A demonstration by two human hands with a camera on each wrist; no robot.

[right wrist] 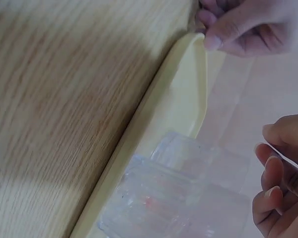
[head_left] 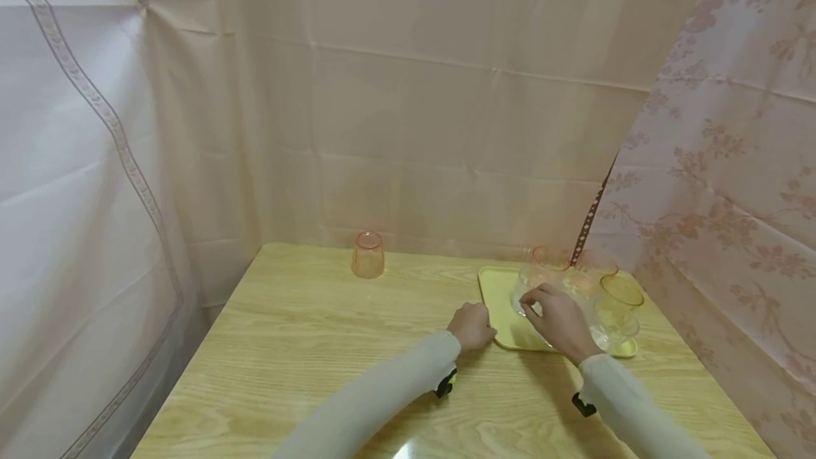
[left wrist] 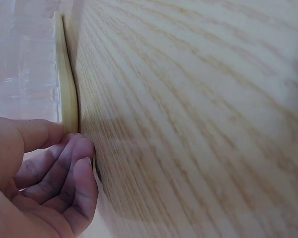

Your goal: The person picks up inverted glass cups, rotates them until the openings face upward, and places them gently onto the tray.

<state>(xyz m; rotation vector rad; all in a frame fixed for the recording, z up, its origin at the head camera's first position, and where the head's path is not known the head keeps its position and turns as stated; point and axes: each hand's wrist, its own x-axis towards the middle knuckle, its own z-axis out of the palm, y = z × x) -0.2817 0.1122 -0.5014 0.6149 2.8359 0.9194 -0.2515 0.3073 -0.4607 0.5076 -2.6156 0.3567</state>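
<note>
At its near left corner, the yellow tray (head_left: 503, 314) is pinched by my left hand (head_left: 472, 326). In the left wrist view the thumb (left wrist: 42, 134) lies at the tray's rim (left wrist: 68, 99), with the curled fingers beside it. My right hand (head_left: 559, 321) hovers over the tray with loosely bent fingers and nothing between them. Several cups stand on the tray, partly hidden by that hand: clear cups (right wrist: 144, 193), pinkish ones (head_left: 551, 257) at the back and a yellow one (head_left: 622, 292) at the right.
A pink transparent cup (head_left: 368, 257) stands upside down near the back of the wooden table (head_left: 319, 331), left of the tray. Light curtains hang behind the table and at both sides, with a flowered curtain (head_left: 714, 225) close to the tray's right.
</note>
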